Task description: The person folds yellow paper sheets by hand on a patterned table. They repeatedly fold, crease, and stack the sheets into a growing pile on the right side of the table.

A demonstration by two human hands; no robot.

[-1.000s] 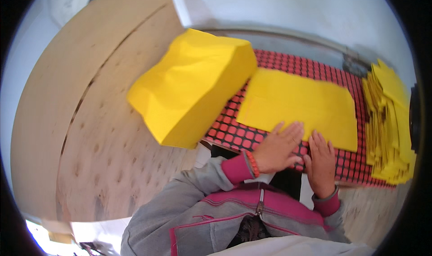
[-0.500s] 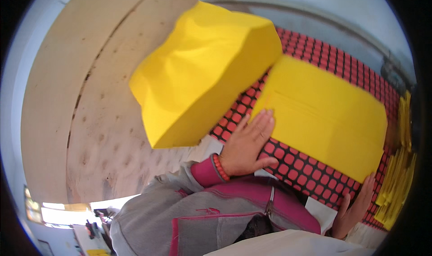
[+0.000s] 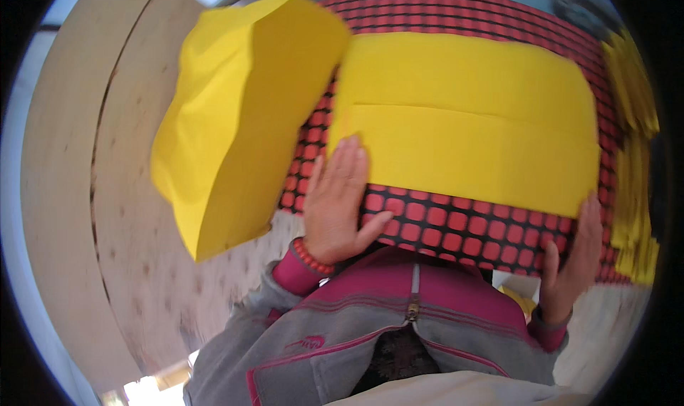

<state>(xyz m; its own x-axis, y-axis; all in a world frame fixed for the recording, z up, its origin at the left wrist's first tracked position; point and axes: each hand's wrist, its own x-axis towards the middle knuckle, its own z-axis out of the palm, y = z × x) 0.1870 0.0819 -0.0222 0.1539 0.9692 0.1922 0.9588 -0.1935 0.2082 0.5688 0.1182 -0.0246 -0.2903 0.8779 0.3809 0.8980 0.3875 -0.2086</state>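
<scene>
A flat yellow sheet (image 3: 470, 114), seemingly cloth with a crease or fold line across it, lies on a red and black patterned mat (image 3: 456, 224). My left hand (image 3: 336, 199) is laid flat, fingers stretched out, over the sheet's near left corner; its thumb points right across the mat. At the near right corner my right hand (image 3: 573, 256) rests with fingers extended, their tips touching the sheet's edge. Neither hand grips anything. To the left stands a bulky folded yellow piece (image 3: 242, 114) of similar material, its right side close against the sheet.
Several yellow strips or folded pieces (image 3: 634, 171) are stacked along the right edge of the mat. A wooden board surface (image 3: 135, 213) with a dark seam stretches off to the left. A grey wall or ledge runs behind the mat.
The view has turned, so the sheet and mat now look more level and sit higher in the picture. Both hands stay at the sheet's near corners with fingers still stretched out.
</scene>
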